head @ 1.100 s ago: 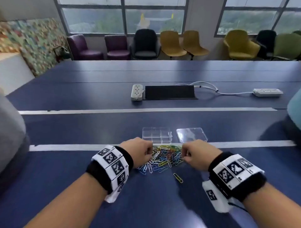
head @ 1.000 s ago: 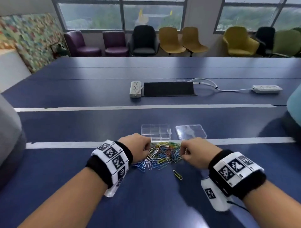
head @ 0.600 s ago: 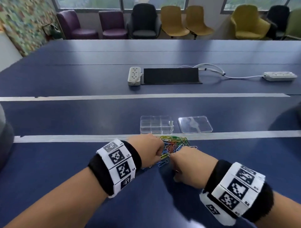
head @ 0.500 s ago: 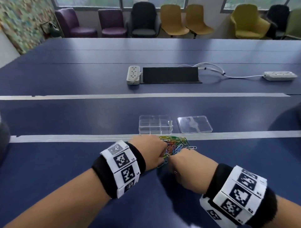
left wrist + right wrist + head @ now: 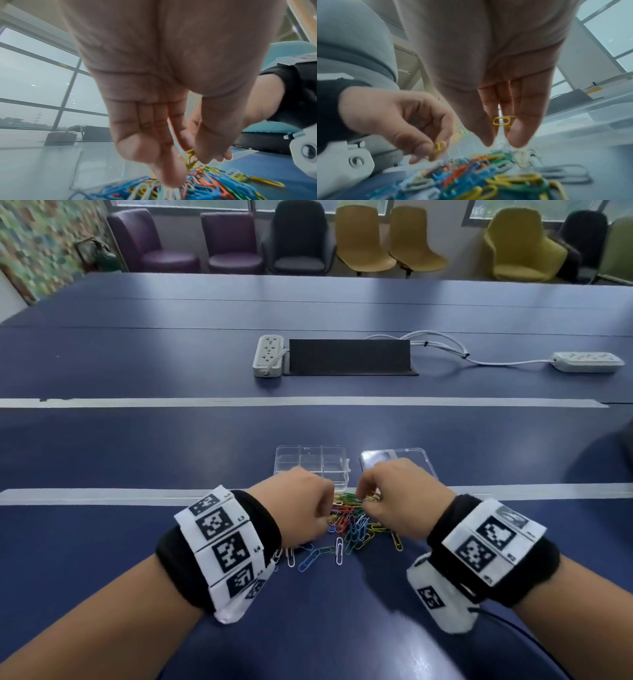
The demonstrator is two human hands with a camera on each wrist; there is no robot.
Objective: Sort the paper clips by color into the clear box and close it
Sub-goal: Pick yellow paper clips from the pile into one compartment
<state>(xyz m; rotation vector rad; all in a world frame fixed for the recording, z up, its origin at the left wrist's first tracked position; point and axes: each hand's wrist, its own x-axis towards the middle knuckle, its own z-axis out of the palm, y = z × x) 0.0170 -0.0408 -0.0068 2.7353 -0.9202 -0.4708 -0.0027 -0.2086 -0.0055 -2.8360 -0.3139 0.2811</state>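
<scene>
A heap of coloured paper clips [image 5: 352, 525] lies on the blue table, just in front of the clear divided box [image 5: 310, 463], whose visible compartments look bare. Its loose lid [image 5: 412, 455] lies to the right of the box. My left hand [image 5: 330, 508] hovers over the heap's left side and pinches a few yellow clips [image 5: 189, 158] between thumb and fingers. My right hand [image 5: 364, 498] is raised over the heap's far right and holds a yellow clip [image 5: 503, 121] in its fingertips. Both hands hide the back of the heap.
A few stray clips [image 5: 310, 558] lie at the near edge of the heap. Two white power strips [image 5: 269, 359] [image 5: 587, 361] and a black cable hatch [image 5: 349, 357] sit farther back. White tape lines [image 5: 102, 496] cross the table. Chairs line the far wall.
Both hands have risen from the heap and moved toward the box, each with yellow clips. The right hand reached back toward the lone yellow clip, then came forward. The head tilted down.
</scene>
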